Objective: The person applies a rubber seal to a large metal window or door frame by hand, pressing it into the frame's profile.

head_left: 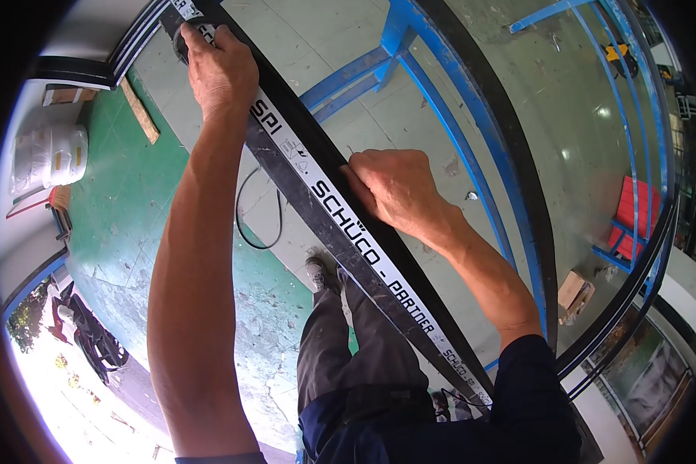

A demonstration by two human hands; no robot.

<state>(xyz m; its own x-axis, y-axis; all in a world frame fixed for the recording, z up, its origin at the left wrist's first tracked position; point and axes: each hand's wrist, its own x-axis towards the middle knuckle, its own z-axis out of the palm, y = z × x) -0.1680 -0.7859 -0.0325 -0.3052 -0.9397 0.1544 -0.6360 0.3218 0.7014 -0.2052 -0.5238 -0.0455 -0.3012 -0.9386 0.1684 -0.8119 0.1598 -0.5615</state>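
Note:
A long dark profile (317, 143) runs diagonally from the upper left to the lower right, with a white printed strip (340, 213) along it reading "SCHÜCO - PARTNER". At its upper end my left hand (223, 69) is closed around a dark round item (180, 45), partly hidden by the fingers, close to the strip. My right hand (390, 184) rests against the profile's right edge near its middle, fingers curled; what they grip, if anything, is hidden. Beside the strip lies a dark, scuffed surface (286, 184).
A blue metal frame (448, 85) stands on the right, with a red slatted object (634, 209) farther off. A thin dark loop (240, 209) lies on the floor near my shoe (317, 271). Wrapped bundles (50, 158) and a wooden piece (139, 110) are at the left.

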